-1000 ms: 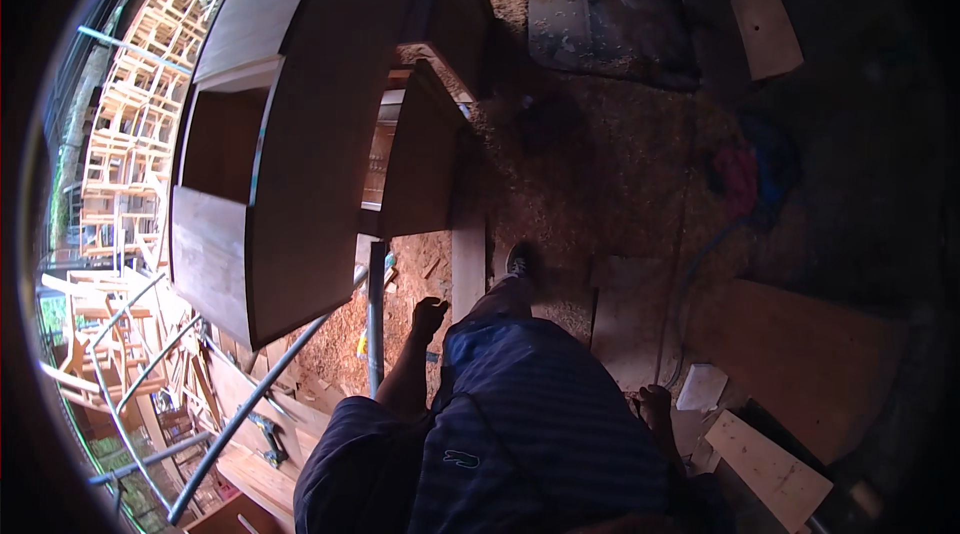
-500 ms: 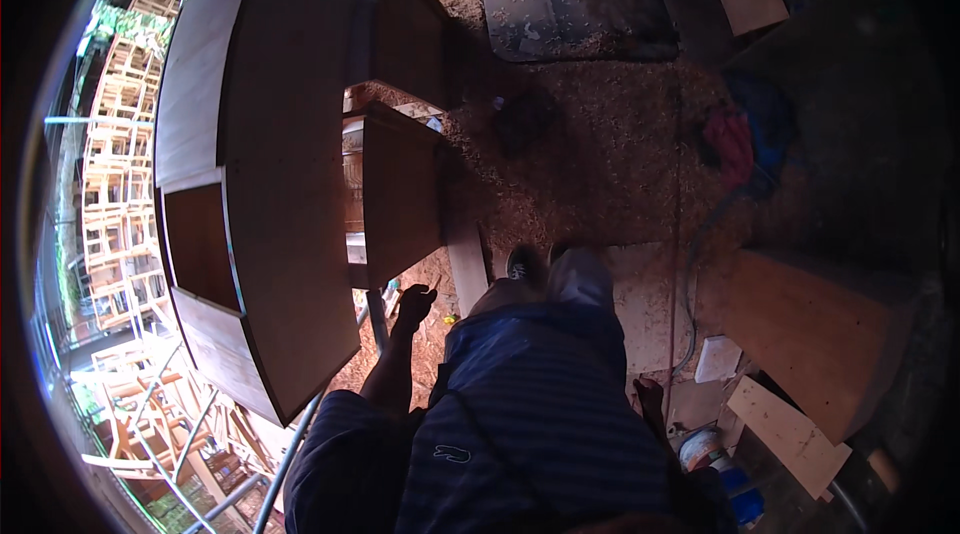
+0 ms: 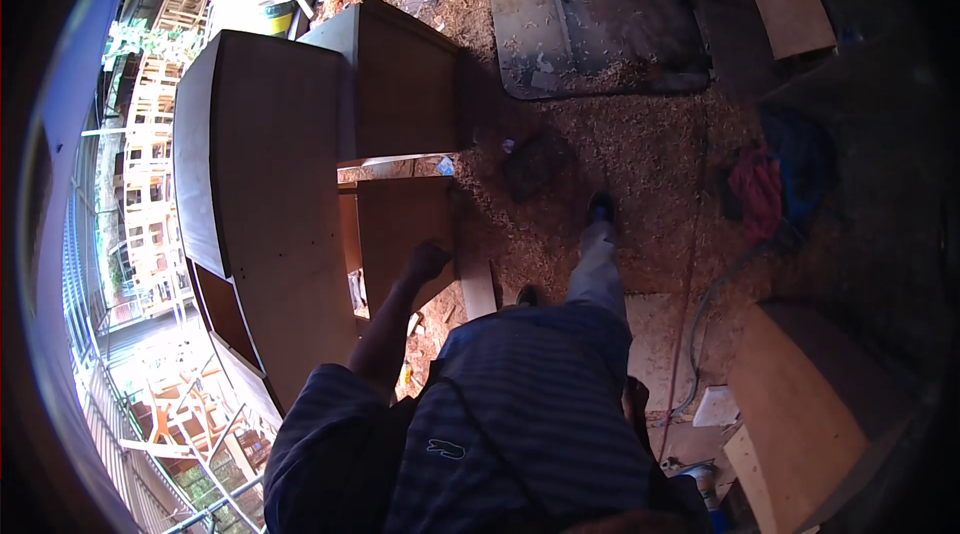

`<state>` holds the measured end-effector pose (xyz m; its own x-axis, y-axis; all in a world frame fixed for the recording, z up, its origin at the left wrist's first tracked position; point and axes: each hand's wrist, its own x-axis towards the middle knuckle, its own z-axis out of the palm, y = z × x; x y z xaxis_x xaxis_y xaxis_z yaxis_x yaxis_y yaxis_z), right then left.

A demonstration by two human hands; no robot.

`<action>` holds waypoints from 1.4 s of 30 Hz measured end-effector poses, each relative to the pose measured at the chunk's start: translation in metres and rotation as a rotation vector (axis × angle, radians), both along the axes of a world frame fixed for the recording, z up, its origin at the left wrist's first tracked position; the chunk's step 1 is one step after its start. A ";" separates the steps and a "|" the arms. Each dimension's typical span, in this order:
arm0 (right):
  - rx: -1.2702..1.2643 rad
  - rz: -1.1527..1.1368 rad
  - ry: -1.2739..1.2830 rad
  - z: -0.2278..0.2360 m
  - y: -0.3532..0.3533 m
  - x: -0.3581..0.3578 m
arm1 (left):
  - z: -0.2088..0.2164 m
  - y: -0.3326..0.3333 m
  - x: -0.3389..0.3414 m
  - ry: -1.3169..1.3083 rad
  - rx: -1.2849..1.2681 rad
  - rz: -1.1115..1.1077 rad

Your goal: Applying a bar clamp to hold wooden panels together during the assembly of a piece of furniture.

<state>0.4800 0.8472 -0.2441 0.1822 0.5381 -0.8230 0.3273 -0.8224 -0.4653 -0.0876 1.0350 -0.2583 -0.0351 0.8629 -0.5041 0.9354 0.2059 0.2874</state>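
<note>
My left hand (image 3: 428,260) hangs out in front of my left side, in shadow. Its fingers look curled into a loose fist, with nothing showing in them. Behind it in the picture is a brown wooden panel or cabinet side (image 3: 400,224); I cannot tell whether they touch. A long, tall wooden cabinet (image 3: 285,194) stands to my left, and a second box-shaped cabinet (image 3: 410,84) lies beyond it. My right hand (image 3: 636,396) hangs low by my right hip, mostly hidden by my body and darkness, so its fingers cannot be made out.
Wood shavings (image 3: 640,154) cover the floor ahead. A worn dark board (image 3: 620,19) lies farther off. To the right are a red and blue bundle (image 3: 755,194), a hose (image 3: 705,309) and a large wooden box (image 3: 800,394). A dark block (image 3: 540,164) sits ahead on the floor.
My right foot has stepped forward. The left hand has swung forward and up, now over the brown panel. The cabinets and floor things have shifted lower in view as I walk.
</note>
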 end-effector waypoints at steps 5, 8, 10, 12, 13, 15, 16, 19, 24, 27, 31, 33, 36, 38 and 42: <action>0.091 -0.352 0.107 -0.106 0.022 0.105 | 0.086 0.105 0.088 -0.191 0.043 0.229; -0.012 -0.347 0.122 -0.070 0.109 0.132 | 0.125 0.131 0.111 -0.260 0.112 0.354; -0.112 -0.363 0.089 -0.047 0.167 0.140 | 0.118 0.122 0.104 -0.211 0.086 0.407; -0.157 -0.375 0.023 -0.035 0.205 0.149 | 0.106 0.112 0.100 -0.183 0.054 0.432; -0.152 -0.364 0.019 -0.037 0.216 0.157 | 0.101 0.107 0.099 -0.159 -0.012 0.468; -0.132 -0.326 0.020 -0.030 0.248 0.159 | 0.085 0.089 0.093 -0.127 -0.075 0.531; -0.148 -0.293 0.014 -0.033 0.265 0.160 | 0.072 0.075 0.088 -0.083 -0.068 0.544; -0.049 -0.378 0.074 -0.062 0.302 0.160 | 0.071 0.077 0.081 -0.019 -0.016 0.541; -0.189 -0.389 0.429 -0.136 0.345 0.205 | 0.093 0.174 0.063 -0.124 -0.138 0.549; -0.074 -0.167 0.227 -0.116 0.385 0.165 | 0.100 0.254 0.041 -0.044 -0.156 0.642; -0.027 -0.228 0.487 -0.092 0.442 0.146 | 0.045 0.334 -0.030 0.192 0.484 0.652; -0.091 0.054 0.103 -0.042 0.495 0.108 | 0.034 0.380 -0.061 0.319 0.650 0.615; -0.199 0.095 -0.093 -0.010 0.567 0.090 | 0.067 0.480 -0.089 0.244 0.617 0.752; -0.194 -0.076 0.032 -0.010 0.615 0.107 | 0.085 0.529 -0.104 0.277 0.598 0.795; -0.040 -0.056 -0.102 0.037 0.731 0.051 | 0.087 0.566 -0.153 0.457 0.606 0.874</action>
<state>0.5306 1.5782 -0.2070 0.2947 0.4920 -0.8192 0.3239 -0.8580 -0.3987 -0.2409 1.6011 -0.1717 -0.8115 0.5499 0.1978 0.5838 0.7780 0.2320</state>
